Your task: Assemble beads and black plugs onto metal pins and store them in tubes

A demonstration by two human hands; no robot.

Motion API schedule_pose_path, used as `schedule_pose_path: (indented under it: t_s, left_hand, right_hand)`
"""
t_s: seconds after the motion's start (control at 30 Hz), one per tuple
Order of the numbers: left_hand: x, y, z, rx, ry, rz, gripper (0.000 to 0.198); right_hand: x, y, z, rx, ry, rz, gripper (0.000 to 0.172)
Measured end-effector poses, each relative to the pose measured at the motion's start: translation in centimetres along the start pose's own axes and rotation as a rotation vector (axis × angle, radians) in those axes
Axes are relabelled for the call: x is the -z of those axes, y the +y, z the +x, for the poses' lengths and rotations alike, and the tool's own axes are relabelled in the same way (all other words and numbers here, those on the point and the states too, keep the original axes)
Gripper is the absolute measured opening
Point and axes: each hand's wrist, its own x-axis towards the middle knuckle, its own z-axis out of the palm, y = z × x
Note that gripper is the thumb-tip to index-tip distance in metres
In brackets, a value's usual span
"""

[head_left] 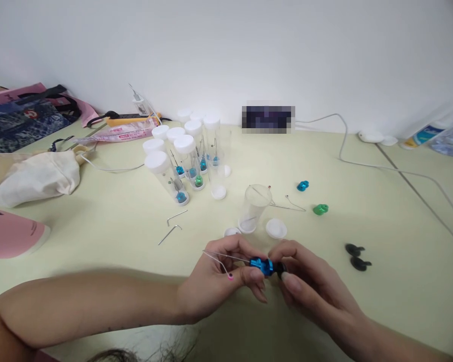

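My left hand (222, 274) pinches a small blue metal part (261, 265) with a thin bent wire (219, 256) running out of it to the left; a pink bead sits on the wire end. My right hand (305, 281) grips the same part from the right, thumb and fingers closed on a black piece (280, 267) at its end. Both hands hover just above the pale yellow table (98, 236). Just beyond them stands an open clear tube (253, 207) with its white cap (276, 228) beside it.
A cluster of white-capped clear tubes (181, 161) stands at mid-left. Two bent pins (173, 226) lie left of the hands. A blue part (302, 185), a green part (320, 209) and two black pieces (357, 256) lie to the right. Bags (26, 176) and cables (400, 171) line the edges.
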Motion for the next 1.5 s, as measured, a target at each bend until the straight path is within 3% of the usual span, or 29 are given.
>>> schedule_pose_path:
  t_s: [0.2,0.47,0.67,0.93,1.07,1.23,1.5]
  left_hand:
    - [-0.03,-0.02,-0.02,0.008,0.006,0.014,0.017]
    - [0.01,-0.03,-0.12,0.01,0.02,0.016,0.016]
    - [-0.16,0.18,-0.01,0.014,0.02,0.012,0.014]
    - [-0.05,0.02,0.03,-0.003,0.023,0.018,0.014]
    - [-0.1,0.11,0.0,-0.002,0.025,0.018,0.014]
    - [-0.03,-0.05,-0.01,0.006,0.022,0.017,0.014]
    - [-0.02,-0.09,-0.04,-0.001,0.021,0.004,0.015]
  right_hand:
    - [-0.18,-0.11,0.58,-0.002,0.005,-0.066,0.043]
    - [0.05,0.29,0.19,0.013,-0.002,-0.059,0.034]
    - [-0.08,0.2,0.42,0.034,0.008,-0.045,0.045]
    - [-0.06,0.53,0.1,-0.002,-0.009,0.023,0.028]
    - [-0.17,0.57,0.01,-0.007,0.032,0.069,0.038]
    - [-0.25,0.46,0.46,0.019,0.026,-0.053,0.048]
    - [-0.03,0.28,0.07,-0.01,0.016,0.024,0.032]
